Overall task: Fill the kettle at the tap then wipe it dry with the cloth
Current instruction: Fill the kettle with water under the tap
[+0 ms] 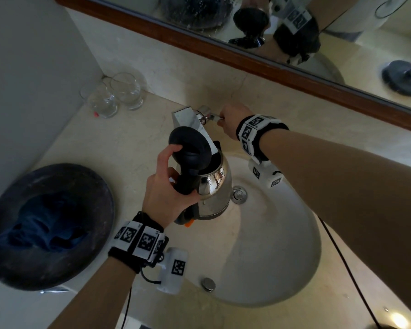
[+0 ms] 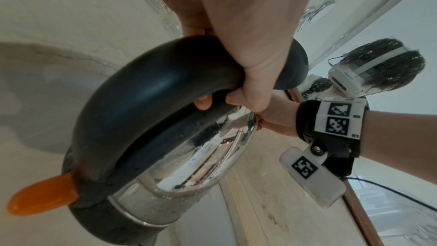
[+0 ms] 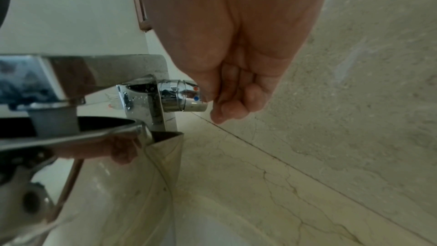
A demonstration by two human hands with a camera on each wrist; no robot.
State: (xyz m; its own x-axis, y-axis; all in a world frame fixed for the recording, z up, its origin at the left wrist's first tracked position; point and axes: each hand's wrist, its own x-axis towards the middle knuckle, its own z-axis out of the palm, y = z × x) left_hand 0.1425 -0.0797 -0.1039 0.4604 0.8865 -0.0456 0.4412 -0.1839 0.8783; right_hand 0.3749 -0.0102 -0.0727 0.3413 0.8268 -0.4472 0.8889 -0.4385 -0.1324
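A steel kettle with a black handle and an orange switch hangs over the sink. Its black lid stands open. My left hand grips the handle, fingers wrapped round it. The kettle's mouth sits right under the chrome tap, whose grey nozzle reaches into the opening. My right hand is at the tap's side lever, fingers curled round it beside the chrome knob. I see no water stream. The blue cloth lies crumpled in a dark round bowl on the left.
Two empty glasses stand in the back left corner of the marble counter. A wood-framed mirror runs along the wall behind the tap. The sink's drain plug is just right of the kettle. A black cable crosses the counter at right.
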